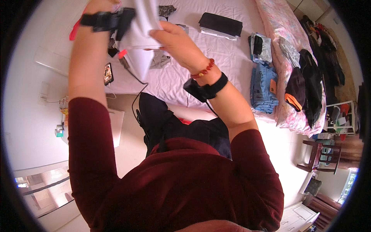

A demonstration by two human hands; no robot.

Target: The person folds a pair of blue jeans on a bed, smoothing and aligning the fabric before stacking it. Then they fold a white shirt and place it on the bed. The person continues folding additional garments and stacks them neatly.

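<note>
A white garment (142, 33) hangs bunched above the bed, blurred in places. My right hand (174, 39) pinches its right side between thumb and fingers. One white corner (139, 62) dangles below, over the bed's near edge. At the top rim is my left hand (101, 5), its fingers cut off by the picture's edge and beside the cloth, so its grip is not visible. Something red (76, 30) shows behind the left wrist. Each wrist wears a black strap with a device. Grey clothing (161, 59) lies on the bed beneath the white cloth.
Folded black and white clothes (221, 24) are stacked on the pink bedsheet (214, 58). To the right lie folded blue jeans (263, 87), packaged clothing (261, 46) and dark garments (310, 87) on a floral quilt (272, 17). A phone (108, 74) with a cable rests at the left edge.
</note>
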